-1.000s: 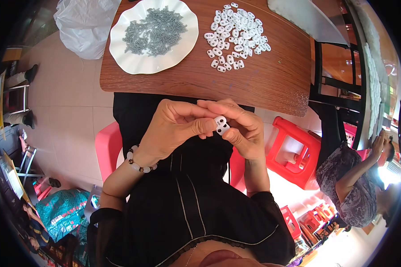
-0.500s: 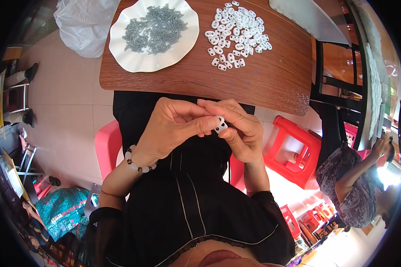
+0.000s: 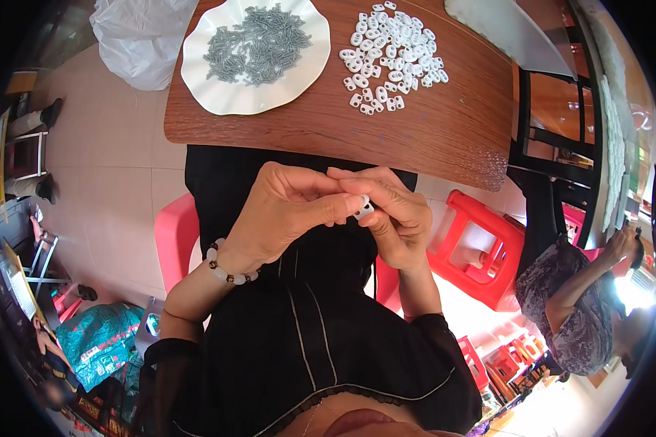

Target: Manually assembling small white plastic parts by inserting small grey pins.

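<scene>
In front of my chest, below the table's near edge, a small white plastic cord lock (image 3: 365, 210) with dark holes is pinched between both hands. My left hand (image 3: 291, 207) is closed, its thumb tip over the upper left part of the piece. My right hand (image 3: 397, 215) is closed too, with thumb and curled fingers gripping the piece from the right. Fingers hide most of it, and I cannot tell whether anything smaller is between them. On the table, a white wavy-rimmed plate (image 3: 197, 84) carries many small grey springs (image 3: 259, 47). Right of it lies a loose heap of white cord locks (image 3: 393, 58).
The brown wooden table (image 3: 270, 135) has a pale board (image 3: 506, 33) at its far right. A white plastic bag (image 3: 135, 44) lies beyond its left side. Red stools (image 3: 481, 247) stand at my right, where another person (image 3: 576, 306) sits. A teal bag (image 3: 102, 342) lies at lower left.
My left thumb has slid slightly right, covering more of the cord lock. Both hands stay closed in nearly the same place. The view has shifted a little.
</scene>
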Available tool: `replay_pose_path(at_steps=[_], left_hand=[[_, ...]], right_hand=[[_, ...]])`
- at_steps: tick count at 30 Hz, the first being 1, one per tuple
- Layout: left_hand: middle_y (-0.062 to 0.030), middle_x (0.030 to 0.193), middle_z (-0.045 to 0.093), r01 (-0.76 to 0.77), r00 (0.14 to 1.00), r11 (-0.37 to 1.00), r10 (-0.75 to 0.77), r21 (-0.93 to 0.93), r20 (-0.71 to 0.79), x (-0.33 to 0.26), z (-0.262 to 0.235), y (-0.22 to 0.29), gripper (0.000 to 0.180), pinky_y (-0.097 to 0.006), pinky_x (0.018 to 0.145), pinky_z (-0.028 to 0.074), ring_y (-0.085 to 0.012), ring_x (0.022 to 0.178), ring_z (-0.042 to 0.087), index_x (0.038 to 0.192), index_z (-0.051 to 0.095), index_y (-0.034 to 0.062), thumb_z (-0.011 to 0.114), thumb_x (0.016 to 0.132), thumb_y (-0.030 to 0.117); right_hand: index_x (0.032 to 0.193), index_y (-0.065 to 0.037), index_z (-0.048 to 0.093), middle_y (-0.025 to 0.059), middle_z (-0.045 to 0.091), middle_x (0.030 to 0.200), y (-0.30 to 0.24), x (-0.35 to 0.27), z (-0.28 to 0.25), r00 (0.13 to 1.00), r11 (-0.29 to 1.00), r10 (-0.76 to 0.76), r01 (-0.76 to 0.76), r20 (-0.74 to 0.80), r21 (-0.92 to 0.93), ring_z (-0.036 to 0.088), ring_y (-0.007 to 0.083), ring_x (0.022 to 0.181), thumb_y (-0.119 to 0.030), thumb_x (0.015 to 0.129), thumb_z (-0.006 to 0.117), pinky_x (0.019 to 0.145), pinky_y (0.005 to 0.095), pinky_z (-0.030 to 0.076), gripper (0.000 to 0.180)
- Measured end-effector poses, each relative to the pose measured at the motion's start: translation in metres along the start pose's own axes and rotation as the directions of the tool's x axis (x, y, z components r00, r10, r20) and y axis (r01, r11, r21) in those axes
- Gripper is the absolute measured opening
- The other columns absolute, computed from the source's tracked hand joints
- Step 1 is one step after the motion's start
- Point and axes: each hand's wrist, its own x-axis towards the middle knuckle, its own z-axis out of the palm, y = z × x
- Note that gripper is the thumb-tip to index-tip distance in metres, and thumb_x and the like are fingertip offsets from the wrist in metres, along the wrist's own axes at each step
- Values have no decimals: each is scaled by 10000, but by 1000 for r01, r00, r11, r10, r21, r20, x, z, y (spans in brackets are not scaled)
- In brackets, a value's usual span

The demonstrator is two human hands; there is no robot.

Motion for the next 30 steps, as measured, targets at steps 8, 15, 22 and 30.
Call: replay_pose_path(at_steps=[8, 15, 22, 30], left_hand=[[-89, 788, 688, 9, 1000, 1000, -9, 3, -5, -4, 3, -1, 134, -215, 614, 494, -90, 663, 613, 945, 707, -36, 700, 827, 27], [-97, 779, 691, 22, 1000, 1000, -22, -8, 10, -4, 2, 1, 105, -210, 609, 485, -91, 656, 608, 908, 716, -35, 701, 824, 27], [-97, 766, 687, 4, 1000, 1000, -4, -5, -25, -4, 7, 0, 121, -217, 615, 489, -96, 657, 608, 925, 716, -36, 700, 828, 34], [-94, 772, 685, -44, 998, 998, 45, 39, -33, 2, 5, -9, 149, -206, 615, 485, -88, 665, 606, 949, 712, -35, 698, 848, 74]], right_hand=[[1072, 75, 645, 239, 676, 1003, 0, -2, 2, 1000, 1000, -6, 7, -28, 13, 629, 263, 910, -301, 916, 598, 756, 348, 521, 410], [1105, 34, 645, 182, 673, 1064, 1, -3, 1, 1000, 999, -23, 24, -5, 45, 611, 226, 954, -255, 921, 590, 750, 299, 527, 347], [1072, 32, 654, 184, 673, 1046, 1, -6, 6, 999, 999, -18, 20, -50, 27, 612, 216, 927, -244, 925, 588, 745, 297, 529, 320], [1052, 31, 659, 199, 665, 1034, 8, -11, 11, 987, 996, 81, -78, -136, 32, 640, 216, 844, -263, 947, 570, 730, 307, 524, 324]])
